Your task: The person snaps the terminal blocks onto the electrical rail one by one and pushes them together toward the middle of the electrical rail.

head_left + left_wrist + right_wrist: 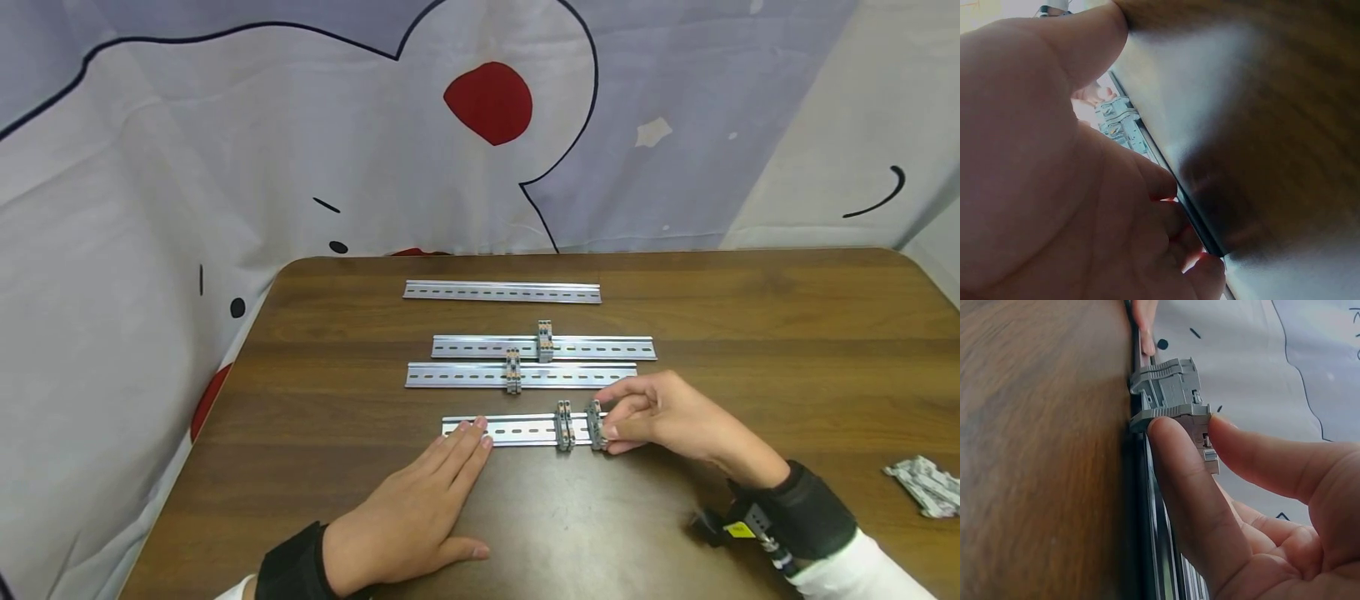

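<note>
Nearest to us, at the bottom edge, a black wristband wraps the left wrist, and beyond it we see the left hand with its fingers outstretched and ungripping, the fingertips resting over the left end of the front rail, its thumb spread apart above the table. Across from it we find the right hand pinching a grey terminal block between thumb and fingers, at the right part of that same slotted metal rail; we cannot tell whether this block is fully seated. Just left of it we see two similar blocks standing side by side across the rail. Behind, we see a second rail carrying one block near its middle, then, just beside it, a third rail with another block, and farther back a fourth rail. Well to the right we notice a crumpled silvery packet on the wood, and behind the table we see a patterned cloth with a red patch and black outlines
</note>
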